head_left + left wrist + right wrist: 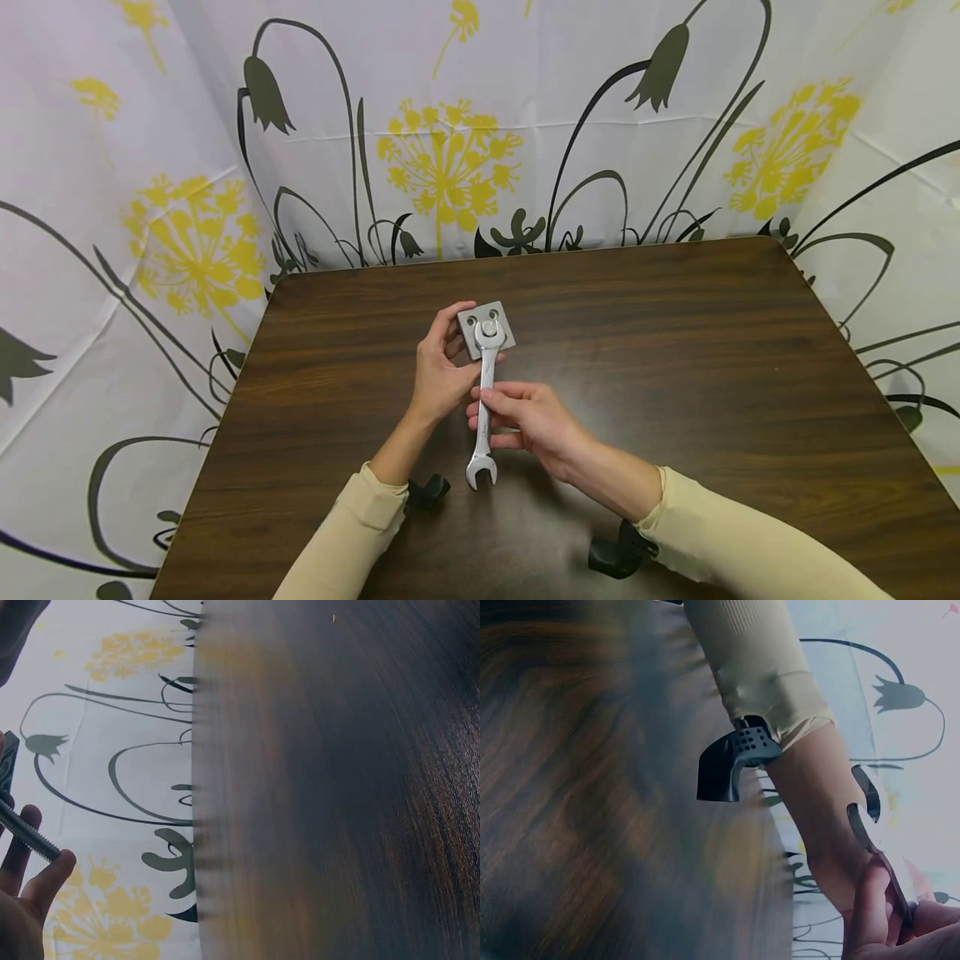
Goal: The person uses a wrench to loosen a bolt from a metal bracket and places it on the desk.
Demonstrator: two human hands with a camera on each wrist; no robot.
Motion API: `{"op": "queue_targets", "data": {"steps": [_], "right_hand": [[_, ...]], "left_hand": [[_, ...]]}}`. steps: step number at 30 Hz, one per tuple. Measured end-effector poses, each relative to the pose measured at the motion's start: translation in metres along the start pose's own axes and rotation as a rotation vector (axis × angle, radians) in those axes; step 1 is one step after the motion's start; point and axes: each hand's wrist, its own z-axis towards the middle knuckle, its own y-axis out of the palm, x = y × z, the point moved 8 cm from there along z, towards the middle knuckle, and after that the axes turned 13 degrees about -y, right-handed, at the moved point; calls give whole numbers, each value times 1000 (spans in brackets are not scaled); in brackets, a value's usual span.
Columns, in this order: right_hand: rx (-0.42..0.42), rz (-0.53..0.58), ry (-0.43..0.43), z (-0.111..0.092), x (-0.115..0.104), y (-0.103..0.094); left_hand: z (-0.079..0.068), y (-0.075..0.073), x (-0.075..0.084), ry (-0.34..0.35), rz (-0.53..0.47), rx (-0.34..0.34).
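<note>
Where the head camera looks down, a dark brown wood-grain table [675, 350] is recorded, enclosed by white cloth curtains [585, 50] printed with yellow flower heads and grey-green bell flowers. Two cream-coloured sleeves [720, 517] are shown, with a black device [615, 554] below each cuff. One square grey metal block [507, 333]: two round holes near its far edge, the nearer part of its face overlapped. One silver metal double-ended wrench [483, 433]: straight shank, forked at both ends, the far fork fitted around a pale metal bolt head [490, 328] on the block, the near fork pointed toward the person. The block is gripped at its side and lower edge by the left hand [442, 379]; the wrench is held about mid-shank between the thumb and fingers of the right hand [540, 421], just on the person's side of the block.

In the left wrist view, most of the field is taken up by curtain and table. One grey threaded rod [28, 836] is seen at the left edge, slanted beside the left hand's digits, one fingertip at its end; the block is mostly cut off.

In the right wrist view, the wrench's forked end is seen before a bare forearm [821, 802] and the curtain; its shank is pinched by the right hand, partly cropped at the lower edge.
</note>
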Motion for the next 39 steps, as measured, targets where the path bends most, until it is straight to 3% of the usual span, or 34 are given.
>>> {"op": "queue_targets", "data": {"steps": [3, 9, 19, 25, 32, 39], "right_hand": [[-8, -45, 4, 1, 1, -2], [-28, -246, -8, 2, -1, -15], [-92, -451, -80, 12, -25, -39], [-190, -708, -239, 23, -48, -46], [-162, -1124, -431, 34, -80, -54], [-195, -1405, -585, 44, -104, -49]], "left_hand": [[0, -1, 1, 3, -1, 10], [0, -5, 2, 13, 9, 14], [0, -9, 1, -6, 27, 8], [-1, -9, 0, -16, 22, 8], [3, -10, -21, -16, 0, -5], [5, -12, -28, -11, -10, -26]]}}
